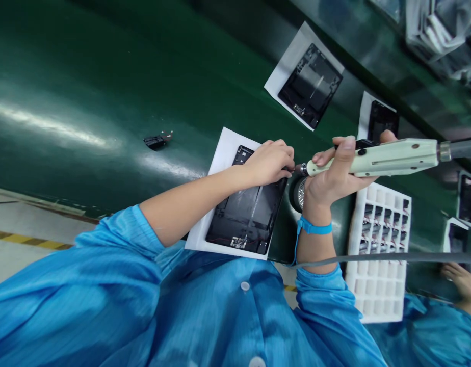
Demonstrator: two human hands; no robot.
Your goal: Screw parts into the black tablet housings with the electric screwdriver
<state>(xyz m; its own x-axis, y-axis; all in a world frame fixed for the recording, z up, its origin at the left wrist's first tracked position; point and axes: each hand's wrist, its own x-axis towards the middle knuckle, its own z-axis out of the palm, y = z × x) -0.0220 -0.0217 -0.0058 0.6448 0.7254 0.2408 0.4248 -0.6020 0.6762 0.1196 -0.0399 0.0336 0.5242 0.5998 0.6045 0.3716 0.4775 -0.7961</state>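
My right hand (329,181) is wrapped around a pale green electric screwdriver (399,158), held nearly level with its tip pointing left. My left hand (269,162) reaches over an opened black tablet (245,214), its fingers pinched together at the tablet's upper right edge, right by the screwdriver's bit. What those fingertips hold, if anything, is too small to make out. The tablet lies on a white sheet (216,168), with a small circuit board (239,242) showing at its near end. Partly hidden behind my right wrist is a round metal container (299,193).
A white compartment tray (376,285) with small wired parts lies to the right. Another opened tablet (312,84) rests on a sheet farther back. Small black parts (155,141) lie on the green bench (86,76). A co-worker's hand (463,285) appears at far right.
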